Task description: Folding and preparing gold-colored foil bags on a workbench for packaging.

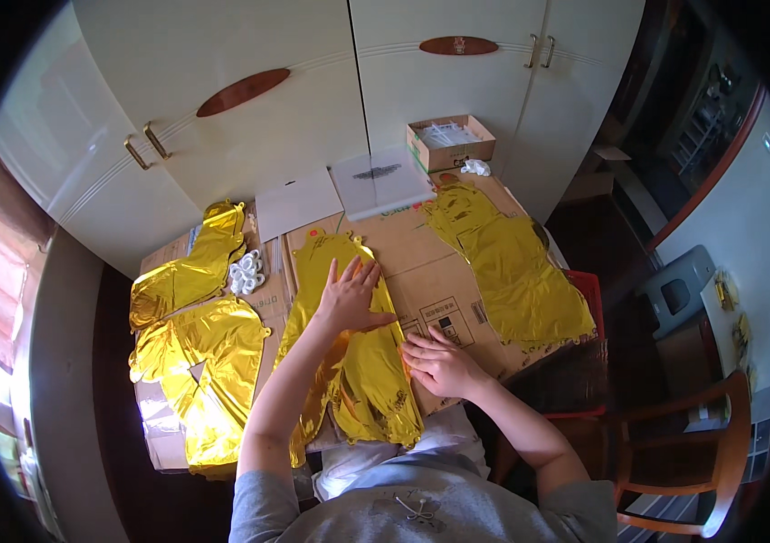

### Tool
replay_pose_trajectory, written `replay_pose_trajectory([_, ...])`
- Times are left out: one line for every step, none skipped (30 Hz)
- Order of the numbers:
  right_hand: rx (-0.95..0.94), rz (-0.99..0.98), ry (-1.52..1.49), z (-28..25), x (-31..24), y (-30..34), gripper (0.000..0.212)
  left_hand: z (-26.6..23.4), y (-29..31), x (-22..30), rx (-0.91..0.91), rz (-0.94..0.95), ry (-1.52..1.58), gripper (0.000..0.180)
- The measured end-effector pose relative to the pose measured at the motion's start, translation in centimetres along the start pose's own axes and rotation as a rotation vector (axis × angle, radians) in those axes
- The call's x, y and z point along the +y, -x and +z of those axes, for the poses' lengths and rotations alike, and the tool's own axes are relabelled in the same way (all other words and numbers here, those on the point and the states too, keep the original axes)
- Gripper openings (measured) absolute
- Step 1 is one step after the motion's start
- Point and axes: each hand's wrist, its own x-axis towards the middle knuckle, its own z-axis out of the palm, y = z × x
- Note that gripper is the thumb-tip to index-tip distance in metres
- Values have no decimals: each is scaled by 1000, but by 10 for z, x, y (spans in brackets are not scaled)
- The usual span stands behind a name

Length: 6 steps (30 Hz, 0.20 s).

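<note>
A flat, uninflated gold foil balloon [369, 366] lies on the cardboard in front of me, its lower end reaching the near edge by my lap. My left hand [347, 299] rests palm down on its upper part with the fingers spread. At the balloon's right edge, my right hand [442, 362] lies low with its fingers stretched, the tips touching the foil. Two more gold foil balloons are on the left, one angled [195, 271] and one with a small hole in its middle [209, 344]. Another gold foil balloon [525, 271] is spread at the right.
White ribbon rolls [247, 271] sit left of the middle balloon. Behind are a white sheet [297, 206], a stack of clear bags [385, 188], and a cardboard box [459, 156] of white sticks beside a white bundle [475, 167]. A wooden chair [729, 452] stands at right.
</note>
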Motion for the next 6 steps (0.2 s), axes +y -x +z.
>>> replay_pose_trajectory([-1,0,1,0,1,0,30,-3,-2,-1,-7,2,-5,111])
replay_pose_trajectory([-2,4,-3,0,1,1,30,-5,-4,-3,-14,5,-10,111])
replay_pose_trajectory([-3,5,-8,0,0,0,30,-7,-6,-4,-15,-7,-8,111])
replay_pose_trajectory([-3,7,-13,0,0,0,30,-8,-7,-5,-16,-17,-7,110])
replay_pose_trajectory([-4,5,-9,0,0,-1,31,-8,-9,-5,-17,-28,-5,109])
replay_pose_trajectory([-5,6,-4,0,0,0,31,-8,-9,-5,-18,-28,-4,109])
